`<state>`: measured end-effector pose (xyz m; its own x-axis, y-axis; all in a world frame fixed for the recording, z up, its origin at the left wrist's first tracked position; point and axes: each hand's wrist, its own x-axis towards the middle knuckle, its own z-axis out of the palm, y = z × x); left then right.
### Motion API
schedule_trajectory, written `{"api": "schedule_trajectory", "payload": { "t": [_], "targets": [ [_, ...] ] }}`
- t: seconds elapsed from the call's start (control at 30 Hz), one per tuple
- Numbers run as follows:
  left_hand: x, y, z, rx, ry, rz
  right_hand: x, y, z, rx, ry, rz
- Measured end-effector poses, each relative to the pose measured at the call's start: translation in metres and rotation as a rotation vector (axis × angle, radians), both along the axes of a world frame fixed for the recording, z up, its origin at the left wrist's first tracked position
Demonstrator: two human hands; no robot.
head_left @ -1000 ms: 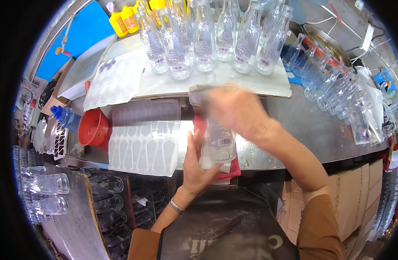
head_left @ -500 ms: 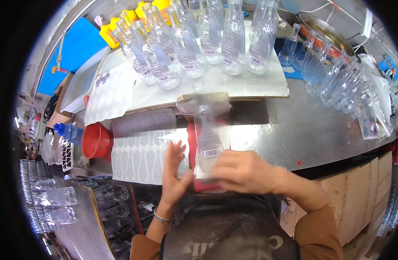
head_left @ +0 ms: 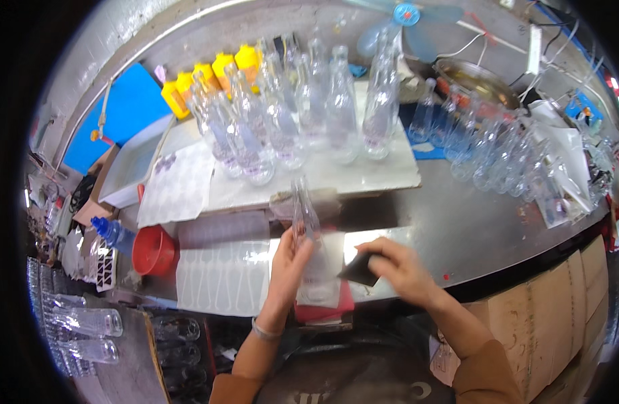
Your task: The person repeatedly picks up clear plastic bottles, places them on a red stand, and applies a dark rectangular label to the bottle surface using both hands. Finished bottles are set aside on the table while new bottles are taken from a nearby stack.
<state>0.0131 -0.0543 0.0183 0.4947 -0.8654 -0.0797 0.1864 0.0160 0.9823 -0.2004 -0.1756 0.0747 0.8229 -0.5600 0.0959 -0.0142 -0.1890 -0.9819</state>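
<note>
A clear glass bottle (head_left: 317, 273) lies in front of me, its neck pointing away over a padded rest and its printed base end towards me. My left hand (head_left: 289, 262) is closed around it below the neck. In my right hand (head_left: 398, 269), just to the right of the bottle, fingers and thumb pinch a thin black flat scraper (head_left: 361, 269). Beneath the bottle is a pale pad, with red material (head_left: 326, 310) showing at its near end. A white sheet with bottle-shaped outlines (head_left: 222, 279) lies left of my left hand.
Several clear bottles (head_left: 282, 138) stand on a raised white board behind my hands, with yellow bottles (head_left: 223, 69) beyond. A red bucket (head_left: 154, 250) is at the left. More bottles (head_left: 488, 151) stand on the right. Cardboard (head_left: 545, 323) stands below the table's right edge.
My left hand has moved from open beside the bottle to a grip near its neck. My right hand has drawn away to the right, and the black scraper now shows. The whole view has shifted.
</note>
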Motion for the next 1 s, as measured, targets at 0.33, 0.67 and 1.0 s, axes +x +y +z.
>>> {"api": "schedule_trajectory", "payload": {
  "t": [0.33, 0.67, 1.0],
  "targets": [
    [-0.046, 0.035, 0.026, -0.153, -0.614, -0.127, 0.021, -0.005, 0.062, -0.301, -0.042, -0.118],
    [-0.039, 0.026, 0.010, -0.053, -0.536, -0.143, 0.033, -0.172, 0.129, -0.829, 0.079, -0.512],
    [-0.041, 0.011, 0.003, 0.076, -0.467, -0.125, -0.016, -0.248, 0.116, -0.798, 0.054, -0.769]
  ]
}}
